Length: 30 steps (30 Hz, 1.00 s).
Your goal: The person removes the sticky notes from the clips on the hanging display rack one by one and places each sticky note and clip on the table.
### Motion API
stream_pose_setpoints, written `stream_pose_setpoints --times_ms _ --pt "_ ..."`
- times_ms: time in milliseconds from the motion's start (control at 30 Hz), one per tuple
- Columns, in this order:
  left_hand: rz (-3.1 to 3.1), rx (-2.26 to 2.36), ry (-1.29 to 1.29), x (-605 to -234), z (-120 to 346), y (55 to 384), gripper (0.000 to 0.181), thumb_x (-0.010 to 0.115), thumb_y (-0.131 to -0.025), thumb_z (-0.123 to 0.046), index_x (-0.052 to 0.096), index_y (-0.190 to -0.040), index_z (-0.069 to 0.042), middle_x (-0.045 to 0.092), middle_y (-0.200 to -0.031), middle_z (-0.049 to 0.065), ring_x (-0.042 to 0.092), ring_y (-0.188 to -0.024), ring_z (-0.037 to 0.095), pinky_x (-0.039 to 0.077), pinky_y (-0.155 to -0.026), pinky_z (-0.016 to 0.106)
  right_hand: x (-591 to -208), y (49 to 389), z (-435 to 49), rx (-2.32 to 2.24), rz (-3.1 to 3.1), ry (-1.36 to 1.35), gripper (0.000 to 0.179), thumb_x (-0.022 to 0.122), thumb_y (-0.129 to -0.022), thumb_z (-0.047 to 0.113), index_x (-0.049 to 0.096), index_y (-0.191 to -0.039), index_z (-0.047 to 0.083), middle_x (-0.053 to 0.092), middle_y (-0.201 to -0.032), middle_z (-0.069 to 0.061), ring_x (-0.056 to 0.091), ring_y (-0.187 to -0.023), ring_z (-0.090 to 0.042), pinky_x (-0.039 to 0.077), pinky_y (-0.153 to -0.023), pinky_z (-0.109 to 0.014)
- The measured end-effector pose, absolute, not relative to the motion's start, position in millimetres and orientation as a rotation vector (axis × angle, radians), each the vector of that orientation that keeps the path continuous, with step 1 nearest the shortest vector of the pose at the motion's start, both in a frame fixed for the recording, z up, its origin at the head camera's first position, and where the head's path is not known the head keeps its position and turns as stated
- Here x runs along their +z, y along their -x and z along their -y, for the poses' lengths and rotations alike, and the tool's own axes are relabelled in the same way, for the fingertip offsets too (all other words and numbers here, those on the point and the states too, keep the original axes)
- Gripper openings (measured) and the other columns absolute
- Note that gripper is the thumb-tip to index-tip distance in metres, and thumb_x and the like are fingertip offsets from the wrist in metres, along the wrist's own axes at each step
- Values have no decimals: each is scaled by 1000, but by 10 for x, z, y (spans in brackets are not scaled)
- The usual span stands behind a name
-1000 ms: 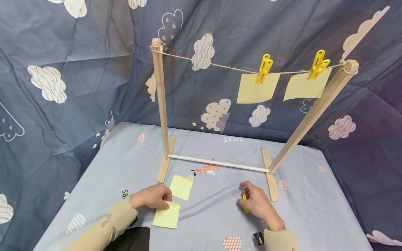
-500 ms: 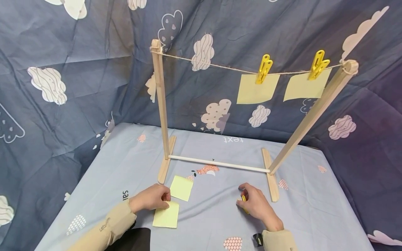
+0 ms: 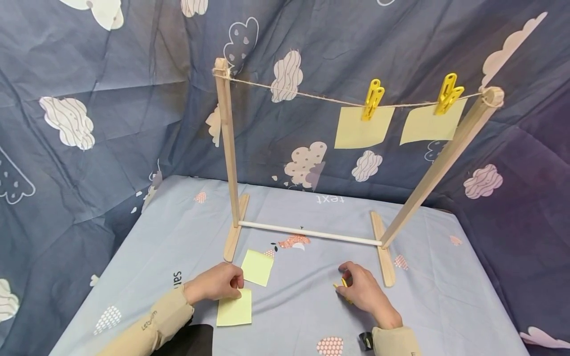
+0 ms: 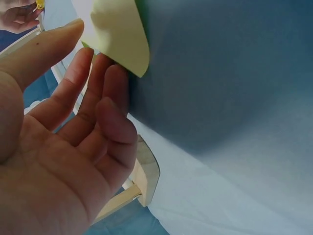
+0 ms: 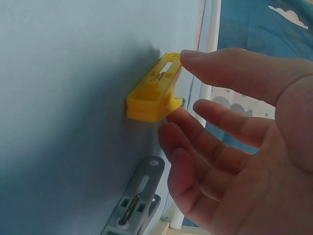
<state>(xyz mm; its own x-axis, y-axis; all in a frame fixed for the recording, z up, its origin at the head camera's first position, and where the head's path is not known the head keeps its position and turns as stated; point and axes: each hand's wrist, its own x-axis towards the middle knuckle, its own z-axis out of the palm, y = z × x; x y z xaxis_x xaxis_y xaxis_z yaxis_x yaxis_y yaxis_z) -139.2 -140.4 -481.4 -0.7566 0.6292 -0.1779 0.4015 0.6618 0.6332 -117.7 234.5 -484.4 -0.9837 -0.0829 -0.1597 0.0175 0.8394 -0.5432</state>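
In the head view, my left hand [image 3: 217, 283] pinches the top edge of a pale yellow sticky note [image 3: 234, 310]. The left wrist view shows that note [image 4: 119, 36] at the thumb and fingertips, partly out of frame. A second sticky note [image 3: 257, 267] lies flat on the cloth just beyond this hand. To the right, my right hand [image 3: 364, 290] holds a yellow clothes peg [image 5: 155, 89] between thumb and fingers, low over the cloth. A grey clothes peg [image 5: 137, 196] lies near it in the right wrist view; I cannot make it out in the head view.
A wooden stand with a left post [image 3: 228, 148] and right post [image 3: 438, 170] carries a string [image 3: 307, 94]. Two yellow pegs clip two sticky notes [image 3: 362, 132] to its right part. A white rod [image 3: 307, 232] joins the feet. Dark patterned cloth hangs behind.
My left hand has shifted the pinched note slightly, so it sits a little straighter. In my right fingers the yellow peg has turned a bit. The hanging notes stay in place.
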Motion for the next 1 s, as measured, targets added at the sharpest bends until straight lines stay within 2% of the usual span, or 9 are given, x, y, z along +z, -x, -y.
stream_pose_setpoints --times_ms 133,367,500,667,1000 --pt "-2485 823 -822 -4809 1403 1396 14 74 -76 -4 62 -76 -9 47 -63 -8 41 -59 2 37 -57 20 -4847 1177 -2366 -844 -2854 56 40 78 -76 13 63 -111 3 60 -87 -3 53 -75 -13 43 -67 -30" --pt "-2482 811 -845 -4774 1395 1404 13 75 -76 -5 62 -77 -9 48 -63 -8 41 -57 1 37 -57 19 -4822 1186 -2401 -861 -2912 70 14 74 -80 15 62 -84 9 55 -80 -2 48 -72 -12 40 -65 -27" --pt "-2480 803 -859 -4728 1393 1415 12 74 -77 -6 63 -77 -10 49 -63 -9 42 -57 0 38 -56 19 -4810 1203 -2424 -866 -2990 93 14 70 -83 14 60 -75 12 53 -73 0 46 -66 -10 38 -61 -24" --pt "-2489 793 -888 -4612 1391 1468 12 71 -80 -4 63 -76 -11 50 -63 -9 41 -57 0 38 -56 18 -4709 1215 -2461 -927 -3073 153 14 68 -86 12 61 -74 13 52 -68 3 44 -60 -8 36 -55 -21" --pt "-2631 867 -958 -4252 1369 1724 6 68 -84 -6 66 -82 -12 58 -68 -8 48 -59 1 44 -57 19 -4152 1288 -2553 -934 -3219 273 7 67 -88 11 65 -81 13 59 -72 2 51 -64 -8 41 -57 -23"
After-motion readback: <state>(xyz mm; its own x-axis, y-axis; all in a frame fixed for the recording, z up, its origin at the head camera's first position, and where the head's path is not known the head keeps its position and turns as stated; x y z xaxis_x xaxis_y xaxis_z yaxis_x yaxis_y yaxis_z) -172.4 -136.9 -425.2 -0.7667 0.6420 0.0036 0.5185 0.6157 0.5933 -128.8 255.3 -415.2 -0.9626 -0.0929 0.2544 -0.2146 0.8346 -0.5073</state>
